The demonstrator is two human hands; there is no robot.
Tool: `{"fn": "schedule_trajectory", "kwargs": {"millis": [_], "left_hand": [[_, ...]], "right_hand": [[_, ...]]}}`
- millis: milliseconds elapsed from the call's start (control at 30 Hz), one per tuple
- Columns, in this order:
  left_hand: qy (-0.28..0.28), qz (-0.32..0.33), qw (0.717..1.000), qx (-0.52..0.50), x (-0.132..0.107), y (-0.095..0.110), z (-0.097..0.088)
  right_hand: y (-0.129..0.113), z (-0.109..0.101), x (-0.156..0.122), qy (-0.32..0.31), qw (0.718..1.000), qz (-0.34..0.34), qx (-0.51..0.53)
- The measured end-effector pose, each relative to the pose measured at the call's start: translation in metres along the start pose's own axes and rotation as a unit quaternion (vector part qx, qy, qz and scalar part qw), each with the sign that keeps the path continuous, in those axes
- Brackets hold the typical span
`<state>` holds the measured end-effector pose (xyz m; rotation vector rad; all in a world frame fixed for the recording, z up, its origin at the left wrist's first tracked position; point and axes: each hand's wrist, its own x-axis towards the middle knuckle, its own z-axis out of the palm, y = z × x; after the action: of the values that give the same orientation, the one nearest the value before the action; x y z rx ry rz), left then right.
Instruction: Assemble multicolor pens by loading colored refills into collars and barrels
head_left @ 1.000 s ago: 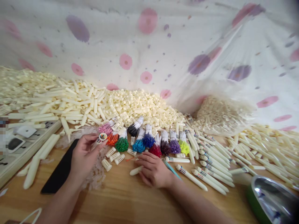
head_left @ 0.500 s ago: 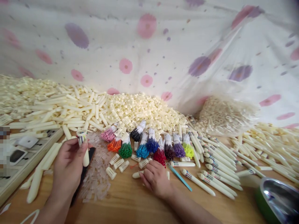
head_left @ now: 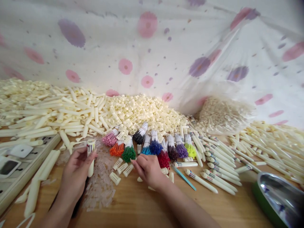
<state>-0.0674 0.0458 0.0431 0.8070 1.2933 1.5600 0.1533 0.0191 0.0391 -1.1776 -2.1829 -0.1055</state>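
Note:
My left hand (head_left: 75,172) is closed around a cream pen barrel (head_left: 91,167), held nearly upright. Coloured bits show at the barrel's slotted top. Over the middle of the table, my right hand (head_left: 149,171) has curled fingers, with thumb and index close together beside the green refill bundle (head_left: 129,151). Whether anything sits in that pinch cannot be made out. Behind its knuckles lies a light-blue refill bundle (head_left: 146,148), partly covered. Red refills (head_left: 163,158) are just to the right. Several slotted cream sleeves (head_left: 123,167) rest left of this hand.
Slotted parts (head_left: 144,110) and cream barrels (head_left: 54,109) are heaped at the back. Assembled pens (head_left: 222,167) lie on the right, near a metal bowl (head_left: 268,193). Clear plastic pieces (head_left: 101,190), a power strip (head_left: 26,171) and a light-blue strip (head_left: 185,179) are on the table.
My right hand has risen from the table toward the light-blue and green bundles, away from a cream piece. My left hand, still holding the barrel, sits slightly lower and further right.

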Motion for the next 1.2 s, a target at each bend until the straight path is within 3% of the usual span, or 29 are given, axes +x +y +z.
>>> {"fn": "schedule_trajectory", "kwargs": {"millis": [267,467,767,1000,1200], "left_hand": [[-0.077,-0.035,0.996,-0.007,-0.01,-0.007,-0.003],[-0.145,-0.032,0.988,-0.033,-0.018,-0.004,0.003],[-0.121,-0.019,0.992,-0.039,-0.011,-0.006,-0.001],[-0.153,-0.018,0.988,-0.005,-0.015,-0.01,-0.002],[-0.152,-0.059,0.986,-0.01,-0.017,-0.016,-0.003]], "right_hand": [[-0.01,0.02,0.003,-0.003,1.0,0.008,0.002],[-0.002,0.016,-0.007,-0.011,1.0,0.021,-0.006],[0.004,0.016,-0.01,-0.036,0.998,0.041,-0.008],[0.005,0.019,-0.015,-0.072,0.996,0.056,-0.008],[-0.004,0.02,-0.015,-0.128,0.992,0.018,0.004]]}}
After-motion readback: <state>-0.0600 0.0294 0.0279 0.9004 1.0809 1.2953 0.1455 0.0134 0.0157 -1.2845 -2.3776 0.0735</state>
